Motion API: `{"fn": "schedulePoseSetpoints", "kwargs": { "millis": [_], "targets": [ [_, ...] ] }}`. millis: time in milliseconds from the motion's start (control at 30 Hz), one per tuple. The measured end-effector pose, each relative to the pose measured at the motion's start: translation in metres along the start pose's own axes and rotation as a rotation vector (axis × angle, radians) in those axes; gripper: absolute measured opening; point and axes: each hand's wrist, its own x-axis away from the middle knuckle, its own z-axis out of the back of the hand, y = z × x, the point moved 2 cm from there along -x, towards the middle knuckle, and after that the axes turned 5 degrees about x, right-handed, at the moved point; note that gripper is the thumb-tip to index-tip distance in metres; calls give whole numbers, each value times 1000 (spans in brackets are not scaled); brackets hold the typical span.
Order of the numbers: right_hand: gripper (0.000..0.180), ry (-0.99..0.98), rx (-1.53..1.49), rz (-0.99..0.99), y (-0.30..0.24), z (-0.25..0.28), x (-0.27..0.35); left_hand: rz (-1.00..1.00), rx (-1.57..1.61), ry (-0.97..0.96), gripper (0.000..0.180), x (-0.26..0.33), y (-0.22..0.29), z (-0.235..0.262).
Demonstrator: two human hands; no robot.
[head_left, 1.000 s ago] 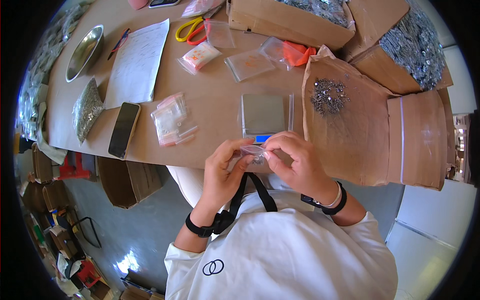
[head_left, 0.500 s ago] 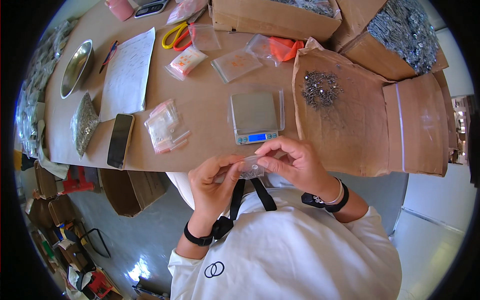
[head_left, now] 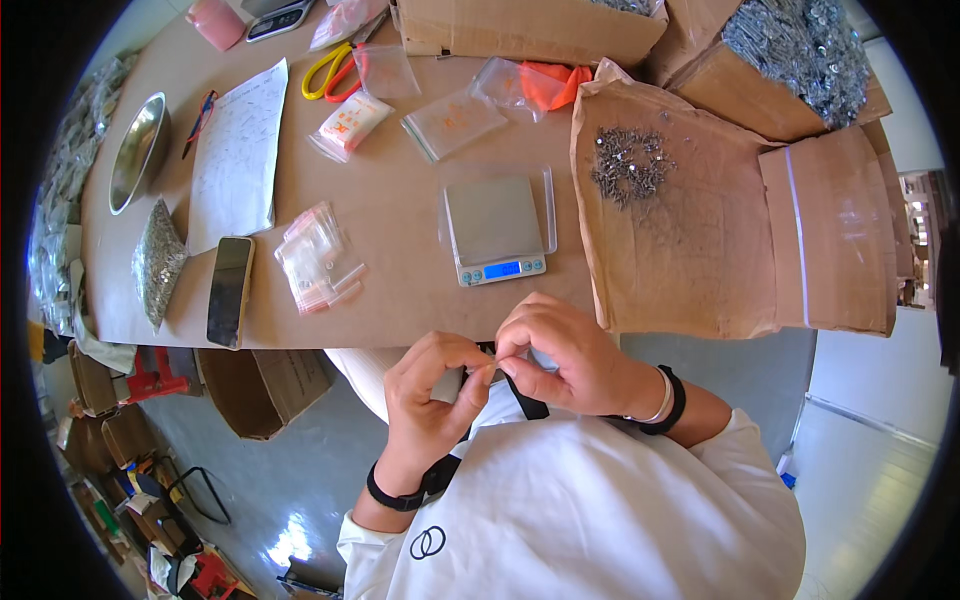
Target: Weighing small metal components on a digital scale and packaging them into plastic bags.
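Just off the table's front edge, my left hand (head_left: 432, 375) and my right hand (head_left: 565, 352) meet fingertip to fingertip. Both pinch a small clear zip bag (head_left: 494, 362), of which only a sliver shows between the fingers; its body is hidden now. Beyond the hands sits a small digital scale (head_left: 495, 220) with a lit blue display and a bare metal plate. A pile of small clear zip bags (head_left: 318, 258) lies left of it. To the right, loose small screws (head_left: 630, 165) are heaped on an opened-out cardboard sheet (head_left: 690, 270).
A phone (head_left: 230, 292), a bag of metal pieces (head_left: 159, 262), a written sheet (head_left: 240, 150) and a steel bowl (head_left: 140, 152) occupy the left. Yellow-and-red scissors (head_left: 330, 74) and flat bags (head_left: 455, 125) lie farther back. Boxes of hardware (head_left: 800, 60) stand at the back right.
The small bag with metal pieces in it, plainly seen before, is now mostly hidden. Both hands have turned and closed in on its edge. The whole view has shifted slightly.
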Motion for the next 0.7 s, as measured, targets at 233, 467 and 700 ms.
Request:
{"fn": "schedulePoseSetpoints", "kwargs": {
  "millis": [233,467,700],
  "targets": [
    [23,-102,18,-168,8,2,22,38,-112,-107,12,10,-6,7],
    [56,-317,322,-603,78,125,26,809,136,-140,16,51,-92,23],
    [98,-242,597,-974,182,185,12,895,203,48,33,45,-135,9]
  ]
}}
